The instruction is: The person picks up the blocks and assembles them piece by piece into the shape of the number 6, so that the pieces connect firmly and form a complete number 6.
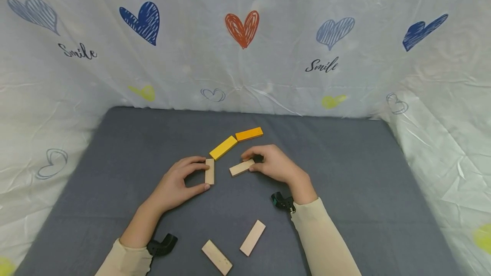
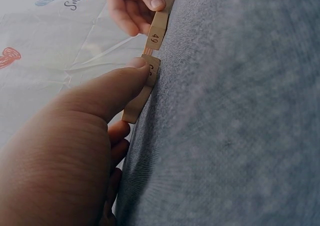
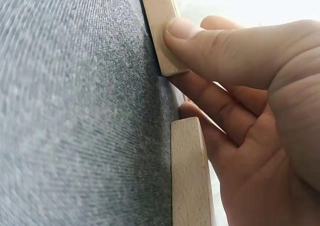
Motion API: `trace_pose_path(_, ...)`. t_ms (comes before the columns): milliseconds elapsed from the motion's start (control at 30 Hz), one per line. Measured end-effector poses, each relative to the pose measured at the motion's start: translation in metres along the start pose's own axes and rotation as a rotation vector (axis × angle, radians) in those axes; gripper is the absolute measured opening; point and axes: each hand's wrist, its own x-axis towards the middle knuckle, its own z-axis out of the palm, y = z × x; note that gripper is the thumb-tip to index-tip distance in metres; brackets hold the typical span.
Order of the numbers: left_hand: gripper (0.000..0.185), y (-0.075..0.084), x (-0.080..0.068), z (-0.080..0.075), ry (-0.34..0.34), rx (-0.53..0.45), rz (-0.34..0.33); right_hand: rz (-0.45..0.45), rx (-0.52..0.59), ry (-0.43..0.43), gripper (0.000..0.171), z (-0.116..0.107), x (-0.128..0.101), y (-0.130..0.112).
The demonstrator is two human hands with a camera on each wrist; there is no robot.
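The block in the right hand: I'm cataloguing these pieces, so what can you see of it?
The block is a slim, pale oblong, apparently bare wood, marked with what looks like 49 in the left wrist view. The right hand pinches it near one end. In the head view it lies slanted, its free end toward the left hand. Whether it touches the cloth is unclear.

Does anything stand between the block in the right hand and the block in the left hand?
Nothing visible does: in the head view, only grey cloth separates the right pale block from the left pale block. The yellow block lies beyond this gap, toward the backdrop.
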Motion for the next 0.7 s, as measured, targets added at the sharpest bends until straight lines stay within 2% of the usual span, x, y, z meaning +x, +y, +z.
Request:
trace_pose_path(267, 0.056, 0.0011, 0.0009, -0.0008, -0.001, -0.008, 0.009, -0.040, -0.029, 0.015, 0.034, 0.0021, 0.0025, -0.0006)
trace_pose_path(700, 0.056, 0.0031, 0.0006, -0.0016, -0.004, -0.013, -0.002, -0.053, -0.031, 0.024, 0.032, 0.0093, 0.0069, -0.0069)
